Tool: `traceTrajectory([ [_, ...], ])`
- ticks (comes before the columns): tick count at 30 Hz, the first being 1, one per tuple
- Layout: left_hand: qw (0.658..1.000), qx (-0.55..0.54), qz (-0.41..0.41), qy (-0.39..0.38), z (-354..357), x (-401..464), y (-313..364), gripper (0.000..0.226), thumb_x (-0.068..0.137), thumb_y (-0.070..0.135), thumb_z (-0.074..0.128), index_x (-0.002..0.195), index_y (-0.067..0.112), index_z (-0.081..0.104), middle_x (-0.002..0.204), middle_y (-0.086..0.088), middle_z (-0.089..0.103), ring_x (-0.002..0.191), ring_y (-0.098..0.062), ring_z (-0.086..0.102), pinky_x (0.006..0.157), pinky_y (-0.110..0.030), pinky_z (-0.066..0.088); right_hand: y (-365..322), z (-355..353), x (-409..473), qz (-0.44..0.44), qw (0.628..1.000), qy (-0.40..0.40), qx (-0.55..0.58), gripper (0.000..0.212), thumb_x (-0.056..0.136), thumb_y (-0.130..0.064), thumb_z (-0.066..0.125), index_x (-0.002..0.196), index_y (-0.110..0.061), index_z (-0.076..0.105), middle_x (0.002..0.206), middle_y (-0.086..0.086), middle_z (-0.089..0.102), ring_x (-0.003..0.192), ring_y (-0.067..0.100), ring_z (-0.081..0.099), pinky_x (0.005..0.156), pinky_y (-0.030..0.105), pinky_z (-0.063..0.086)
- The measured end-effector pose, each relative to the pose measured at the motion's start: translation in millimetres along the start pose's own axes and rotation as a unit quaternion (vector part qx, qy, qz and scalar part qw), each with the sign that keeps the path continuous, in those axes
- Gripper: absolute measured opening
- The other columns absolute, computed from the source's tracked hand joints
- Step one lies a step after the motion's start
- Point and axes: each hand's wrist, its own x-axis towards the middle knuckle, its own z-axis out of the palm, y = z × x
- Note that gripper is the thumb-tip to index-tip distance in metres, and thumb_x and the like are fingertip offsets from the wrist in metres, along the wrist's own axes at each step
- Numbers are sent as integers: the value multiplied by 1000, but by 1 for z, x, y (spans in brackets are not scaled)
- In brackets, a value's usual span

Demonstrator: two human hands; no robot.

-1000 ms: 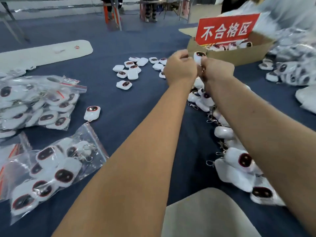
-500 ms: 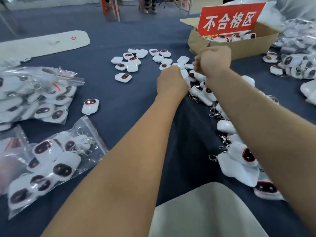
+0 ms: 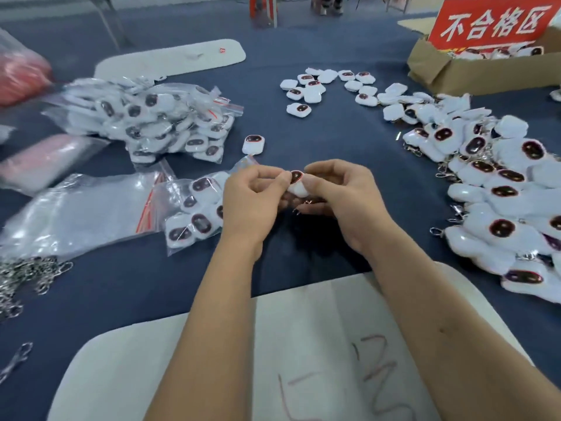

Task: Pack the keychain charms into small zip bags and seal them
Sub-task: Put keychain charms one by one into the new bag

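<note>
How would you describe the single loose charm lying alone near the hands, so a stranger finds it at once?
Start at the blue table and find the two hands in its middle. Just beyond the left hand lies one white charm with a dark oval face. Unlike its neighbours it is unbagged and lies alone, in no pile.

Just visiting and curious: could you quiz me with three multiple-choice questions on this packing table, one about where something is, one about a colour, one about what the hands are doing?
1. Where is the cardboard box?
A. far right
B. near left
C. under the hands

2. What colour is the sign on that box?
A. green
B. red
C. yellow

3. What are the hands doing?
A. resting flat on the table
B. both holding one charm
C. sealing a bag

Key: 1 A, the box sits at the table's far right corner. 2 B, the sign is red with white characters. 3 B, the left hand and right hand both pinch a white charm between them.
</note>
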Motion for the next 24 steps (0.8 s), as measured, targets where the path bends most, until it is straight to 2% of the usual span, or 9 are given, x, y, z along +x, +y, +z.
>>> traceTrajectory([
  [2,1000,4,-12,-23,-4,2,1,8,96,12,71,89,11,74,76,-5,76,62,-11,66,61,-21,55,2,1,-3,-3,1000,-21,-6,20,100,-7,68,118,0,66,89,21,77,63,28,74,52,26,57],
  [5,999,3,-28,-44,-4,6,3,13,98,14,68,90,10,77,78,-7,73,62,-9,60,61,-19,51,3,-2,-4,-10,999,-38,-3,18,104,-10,61,117,2,65,87,20,76,60,30,73,49,25,55],
  [9,998,-22,-30,-48,-4,9,-1,14,100,14,66,101,6,78,82,-6,74,65,-10,59,60,-20,49,7,-2,-1,-16,998,-56,-5,21,105,-7,58,125,-1,61,90,19,76,62,31,73,50,28,56],
  [13,997,-45,-23,-57,-5,11,0,14,101,17,65,101,13,79,84,-4,78,65,-9,66,56,-18,49,9,-2,-1,-44,996,-78,-31,23,104,-5,57,126,-4,66,96,22,76,65,30,72,53,28,56],
  [19,995,-69,-20,-69,-5,12,-1,15,102,16,64,102,13,78,90,-6,80,73,-11,70,61,-21,53,10,-2,0,-67,994,-77,-34,22,103,-6,58,123,-5,66,94,24,76,64,32,71,52,29,56],
  [24,993,-94,-24,-74,-7,14,-1,18,101,20,66,111,8,75,94,-10,78,82,-17,71,73,-29,55,11,0,-2,-103,991,-72,-54,25,104,-4,58,126,-12,65,91,21,76,68,33,74,56,32,57],
])
